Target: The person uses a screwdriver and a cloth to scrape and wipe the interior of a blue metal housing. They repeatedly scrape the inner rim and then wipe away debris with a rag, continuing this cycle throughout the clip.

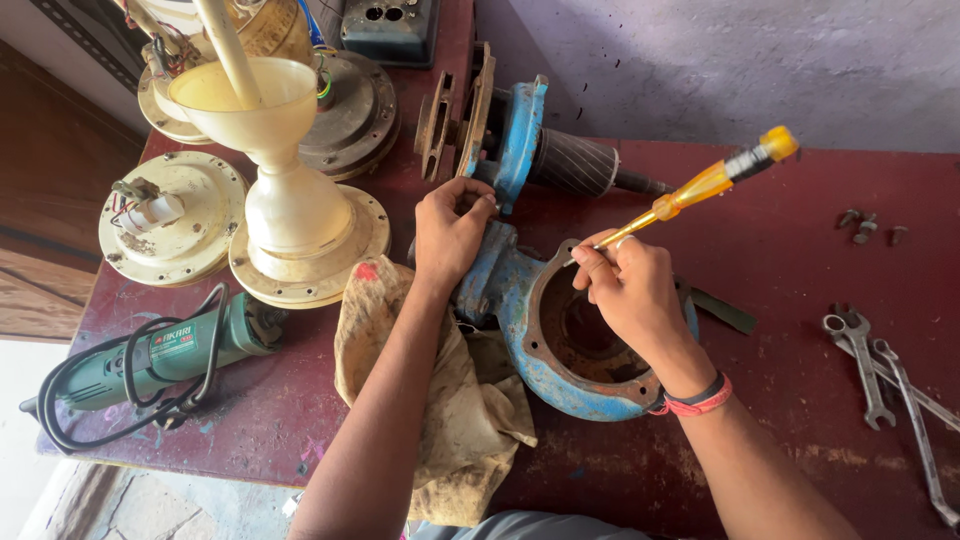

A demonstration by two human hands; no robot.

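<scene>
Head view, hands over red bench [800, 200]

Right hand [635, 290]: closed around the shank of a screwdriver [700, 190], fingers pinching low near the tip, yellow handle free above the hand. Long axis runs from lower left (tip) up to upper right (handle end), tilted, not upright. Tip meets the upper rim of the blue housing [520, 340], at the edge of its round rusty bore; the exact contact point is hidden by the fingers, so I cannot tell whether it sits in a screw or on bare metal

Left hand [450, 235]: closed over the top of the housing's far end, fingers curled on the blue casting just below the end plate [520, 130] with rotor [575, 162]. It looks like a steadying hold, palm down

Key relation: the housing lies between the two hands, bore facing up and toward the camera, partly resting on a dirty cloth [450, 420]. Right hand is the nearer one to the bore rim; left hand sits at the far left end. The screwdriver tip points down-left into the rim, so the work lies directly below and left of the right-hand grip

Nearby, untouched: spanners [880, 370] to the right, well apart; angle grinder [160, 350] at left; cream fan parts [270, 190] behind it
</scene>
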